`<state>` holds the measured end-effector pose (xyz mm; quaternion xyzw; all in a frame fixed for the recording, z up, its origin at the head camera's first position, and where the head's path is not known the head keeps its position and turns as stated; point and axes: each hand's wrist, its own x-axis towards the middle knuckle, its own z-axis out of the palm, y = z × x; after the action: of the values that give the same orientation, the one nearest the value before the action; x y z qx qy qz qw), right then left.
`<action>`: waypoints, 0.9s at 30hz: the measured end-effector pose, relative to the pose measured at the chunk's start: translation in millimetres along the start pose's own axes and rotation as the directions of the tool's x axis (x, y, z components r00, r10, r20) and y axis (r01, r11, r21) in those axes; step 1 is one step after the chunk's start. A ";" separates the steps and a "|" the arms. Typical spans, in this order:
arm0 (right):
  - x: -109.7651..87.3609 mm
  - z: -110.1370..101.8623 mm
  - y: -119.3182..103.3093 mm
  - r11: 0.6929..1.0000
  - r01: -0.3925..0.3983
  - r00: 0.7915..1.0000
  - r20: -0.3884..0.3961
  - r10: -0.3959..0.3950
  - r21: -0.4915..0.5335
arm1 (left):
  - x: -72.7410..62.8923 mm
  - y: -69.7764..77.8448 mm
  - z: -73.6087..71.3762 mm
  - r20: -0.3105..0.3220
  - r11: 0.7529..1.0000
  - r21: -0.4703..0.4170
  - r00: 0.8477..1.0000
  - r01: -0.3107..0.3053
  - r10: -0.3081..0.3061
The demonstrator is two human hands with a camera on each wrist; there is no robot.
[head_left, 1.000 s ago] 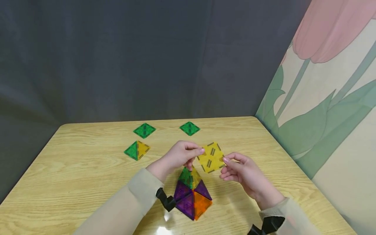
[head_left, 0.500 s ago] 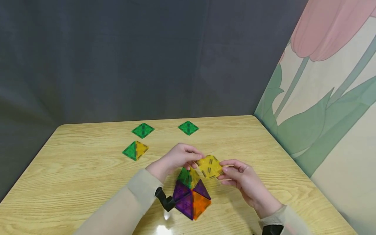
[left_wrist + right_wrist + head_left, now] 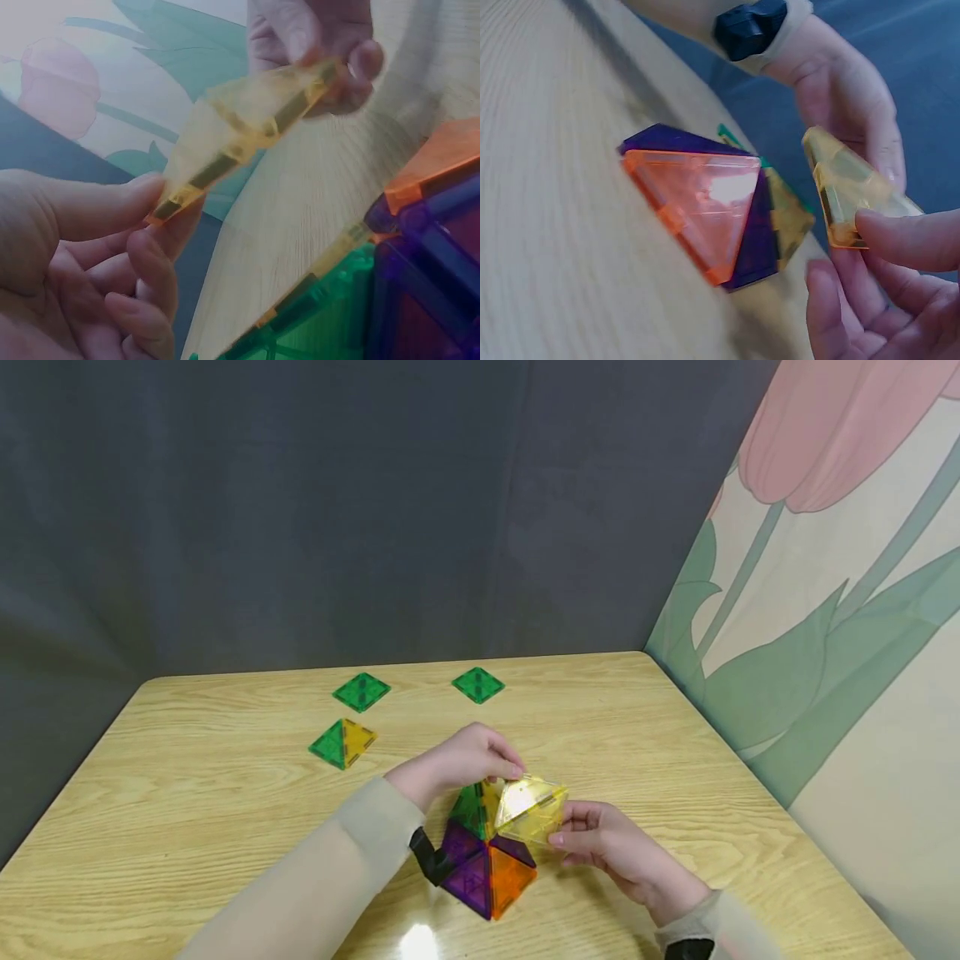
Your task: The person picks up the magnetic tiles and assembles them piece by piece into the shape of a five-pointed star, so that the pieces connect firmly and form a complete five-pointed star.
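Observation:
A yellow see-through tile piece [image 3: 531,807] made of joined triangles hangs tilted over a small pyramid [image 3: 486,852] of purple, orange, green and yellow tiles. My left hand [image 3: 461,762] pinches the piece's left corner [image 3: 161,210] between thumb and fingers. My right hand [image 3: 600,843] pinches its right corner [image 3: 844,229]. In the right wrist view the pyramid's orange face [image 3: 701,202] is nearest, and the yellow piece [image 3: 855,187] is a little above and beside it.
On the wooden table [image 3: 187,810] lie two green diamond tiles [image 3: 362,691] [image 3: 477,684] near the far edge and a green-and-yellow diamond [image 3: 342,742] at the left. A dark curtain stands behind; a tulip-painted wall [image 3: 825,610] borders the right side.
Both hands have lowered the yellow piece toward me, from flat above the table to tilted just over the pyramid's top. The right hand has slid nearer and lower.

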<state>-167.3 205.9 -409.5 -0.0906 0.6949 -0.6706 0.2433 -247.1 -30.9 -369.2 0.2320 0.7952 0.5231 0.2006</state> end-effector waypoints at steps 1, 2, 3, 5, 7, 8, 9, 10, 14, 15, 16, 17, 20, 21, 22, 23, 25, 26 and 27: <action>0.9 0.8 2.1 1.000 -0.006 1.000 -0.009 0.006 -0.011 | 0.9 1.0 0.8 0.020 1.000 0.015 1.000 -0.009 0.008; 1.8 1.6 4.0 1.000 -0.010 1.000 -0.020 0.009 -0.021 | 1.6 1.9 1.8 0.039 1.000 0.026 0.999 -0.013 0.011; 2.3 2.4 5.6 0.999 -0.015 0.999 -0.033 0.014 -0.034 | 2.9 1.9 3.2 0.053 0.999 0.039 0.999 -0.014 0.012; 3.2 3.1 8.8 0.998 -0.025 0.998 -0.057 0.022 -0.054 | 5.1 2.0 6.1 0.070 0.998 0.063 0.998 -0.007 0.003; 3.4 3.6 11.7 0.998 -0.035 0.997 -0.065 0.031 -0.053 | 7.5 1.1 9.3 0.077 0.996 0.090 0.997 0.001 -0.008; 3.6 3.8 13.2 0.998 -0.038 0.997 -0.066 0.035 -0.049 | 8.7 0.0 10.9 0.077 0.995 0.102 0.997 0.006 -0.014; 3.7 3.8 14.6 0.998 -0.044 0.997 -0.065 0.041 -0.047 | 10.1 -1.2 12.4 0.076 0.993 0.120 0.997 0.009 -0.018; 4.0 3.6 16.2 0.998 -0.049 0.997 -0.062 0.046 -0.043 | 10.8 -1.9 13.6 0.076 0.991 0.135 0.997 0.012 -0.023; 5.2 3.3 20.0 0.997 -0.062 0.997 -0.046 0.060 -0.037 | 12.1 -3.2 17.2 0.066 0.978 0.204 0.997 0.032 -0.046; 5.4 3.1 20.4 0.997 -0.064 0.997 -0.040 0.062 -0.037 | 12.1 -3.1 17.8 0.062 0.973 0.227 0.997 0.034 -0.049; 5.4 3.0 20.6 0.997 -0.067 0.997 -0.035 0.066 -0.035 | 11.8 -2.0 18.2 0.061 0.967 0.253 0.997 0.037 -0.054; 5.3 2.9 20.7 0.997 -0.071 0.997 -0.032 0.070 -0.031 | 11.7 -1.1 18.7 0.061 0.958 0.285 0.997 0.037 -0.057; 4.8 2.8 20.8 0.997 -0.082 0.996 -0.018 0.082 -0.013 | 11.9 2.7 20.5 0.063 0.930 0.366 0.996 0.036 -0.063; 4.7 2.8 20.8 0.996 -0.086 0.996 -0.014 0.086 -0.007 | 12.1 3.8 21.3 0.066 0.921 0.389 0.996 0.035 -0.066; 4.6 2.8 20.8 0.996 -0.089 0.996 -0.010 0.089 -0.004 | 12.1 5.3 22.1 0.071 0.913 0.407 0.995 0.036 -0.071; 4.5 2.8 21.0 0.996 -0.094 0.996 -0.007 0.094 0.000 | 12.4 6.0 23.0 0.076 0.907 0.420 0.994 0.037 -0.076; 4.6 2.8 21.5 0.995 -0.101 0.995 -0.002 0.101 0.002 | 12.8 6.7 24.5 0.086 0.898 0.438 0.992 0.042 -0.089; 4.7 2.9 21.7 0.994 -0.109 0.994 -0.002 0.109 0.003 | 13.0 6.7 25.3 0.091 0.894 0.445 0.991 0.048 -0.098; 5.1 2.9 22.1 0.994 -0.112 0.994 0.000 0.112 0.002 | 13.0 6.6 25.9 0.095 0.890 0.452 0.990 0.054 -0.108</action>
<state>-166.0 202.9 -432.1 -0.0514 0.6983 -0.6565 0.2806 -242.0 -2.0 -373.7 0.2691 0.8900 0.3024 0.2100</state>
